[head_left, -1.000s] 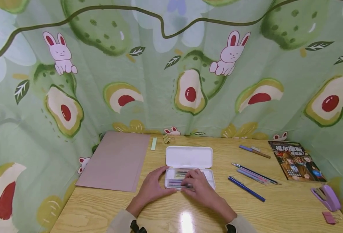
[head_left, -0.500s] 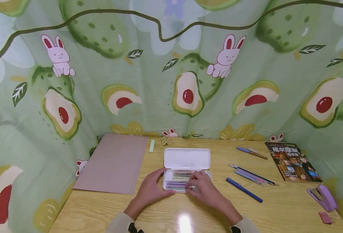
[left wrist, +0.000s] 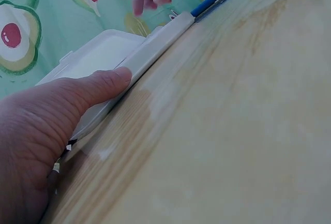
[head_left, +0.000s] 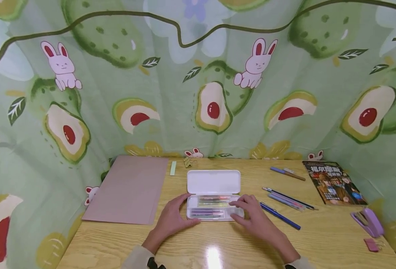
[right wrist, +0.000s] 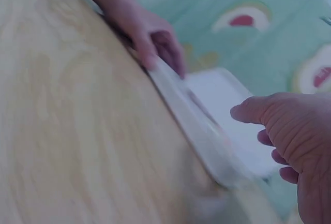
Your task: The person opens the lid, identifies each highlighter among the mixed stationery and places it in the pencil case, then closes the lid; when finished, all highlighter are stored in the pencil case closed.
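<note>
A white pencil case (head_left: 214, 182) lies on the table with its lid tipped back. Slim purple and grey pens (head_left: 206, 213) fill its front compartment; yellow, green and reddish ones (head_left: 211, 204) lie in the back one. My left hand (head_left: 171, 218) grips the case's left end, thumb (left wrist: 111, 81) along the front wall and fingers toward the back corner. Over the right end hovers my right hand (head_left: 254, 216), its fingers relaxed and holding nothing; the right wrist view shows its thumb (right wrist: 248, 111) apart from the case.
Right of the case lie a blue pen (head_left: 281, 216), several pencils and pens (head_left: 286, 200), and a blue-and-brown pen (head_left: 286, 173). Farther right are a book (head_left: 334, 183), a purple stapler (head_left: 369, 222) and a pink binder clip (head_left: 372, 244). Mauve folder (head_left: 127, 190) at left; gold clip (head_left: 188, 162) behind.
My right hand has left the front compartment and moved right, uncovering the pens there. My left hand keeps its grip on the case. The head view has shifted slightly.
</note>
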A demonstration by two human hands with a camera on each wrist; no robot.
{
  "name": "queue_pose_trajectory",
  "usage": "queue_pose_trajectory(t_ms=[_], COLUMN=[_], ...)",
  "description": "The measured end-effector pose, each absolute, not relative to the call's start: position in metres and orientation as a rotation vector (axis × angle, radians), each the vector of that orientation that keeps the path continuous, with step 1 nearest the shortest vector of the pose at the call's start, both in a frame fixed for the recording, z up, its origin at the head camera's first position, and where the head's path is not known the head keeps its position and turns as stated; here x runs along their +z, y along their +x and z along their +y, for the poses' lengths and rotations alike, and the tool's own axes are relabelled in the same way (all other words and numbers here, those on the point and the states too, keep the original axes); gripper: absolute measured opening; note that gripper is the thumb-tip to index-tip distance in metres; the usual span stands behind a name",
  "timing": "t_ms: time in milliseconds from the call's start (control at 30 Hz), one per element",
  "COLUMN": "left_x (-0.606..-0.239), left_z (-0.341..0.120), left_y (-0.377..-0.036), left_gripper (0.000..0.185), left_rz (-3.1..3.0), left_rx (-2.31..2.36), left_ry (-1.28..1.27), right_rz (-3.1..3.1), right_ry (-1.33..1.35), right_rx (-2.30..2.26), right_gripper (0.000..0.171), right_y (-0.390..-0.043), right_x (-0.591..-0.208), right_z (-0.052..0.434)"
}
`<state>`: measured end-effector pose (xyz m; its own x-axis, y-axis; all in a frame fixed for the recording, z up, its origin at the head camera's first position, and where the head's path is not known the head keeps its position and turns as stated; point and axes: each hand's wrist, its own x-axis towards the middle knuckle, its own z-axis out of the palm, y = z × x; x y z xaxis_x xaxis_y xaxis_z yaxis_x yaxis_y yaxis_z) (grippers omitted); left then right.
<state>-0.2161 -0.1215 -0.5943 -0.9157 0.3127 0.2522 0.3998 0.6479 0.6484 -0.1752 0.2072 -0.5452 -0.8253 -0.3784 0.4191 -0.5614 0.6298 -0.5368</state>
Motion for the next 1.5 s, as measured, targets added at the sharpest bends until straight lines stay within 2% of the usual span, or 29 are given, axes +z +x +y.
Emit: queue_pose_trajectory(t_ms=[267,633,967,1500], left_x=[-0.594,-0.594,-0.595,-0.594], left_z=[-0.122,-0.12,-0.121,-0.121], left_y=[-0.217,-0.216,-0.217,-0.217], left_gripper=[0.099,0.098,0.099,0.099], left_rz=[-2.74,-2.761,-2.756,-2.763], left_rx=[-1.135,-1.144,-1.142,-1.141], left_ry=[-0.606,-0.574,-0.593,-0.58], right_rz=[-2.442,-2.456,-2.57,-2.681], right_ry=[0.553,0.342,0.233,0.211], right_rx=[0.933,0.82,0.73,0.717], right_gripper=[0.043,0.043,0.02,0.008], right_y=[-0.172,-0.167,-0.173,-0.174], right_x=[-0.536,-0.542,-0.561,-0.556], right_z=[0.275,0.346,0.359,0.354])
